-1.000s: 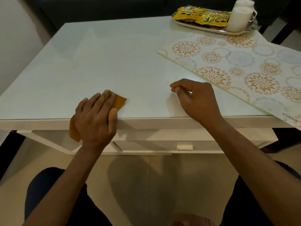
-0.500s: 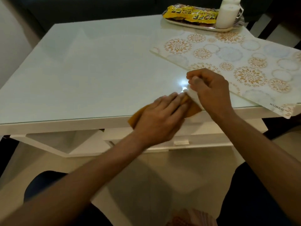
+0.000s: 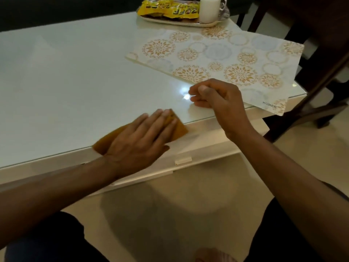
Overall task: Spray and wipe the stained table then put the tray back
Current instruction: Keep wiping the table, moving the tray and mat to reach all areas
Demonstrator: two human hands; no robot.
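Mustard-yellow cloth pressed flat on the near edge of the glass tabletop.

Left hand lies on the cloth with fingers straight and together, pointing toward the right hand. The cloth's long axis runs along the near edge, one corner protruding just short of the right hand. Right-hand fingers are curled, tips touching the glass beside a glare spot; whether they pinch anything cannot be determined. The tray sits at the far edge, well apart, behind the patterned placemat; the right hand is nearer to it.
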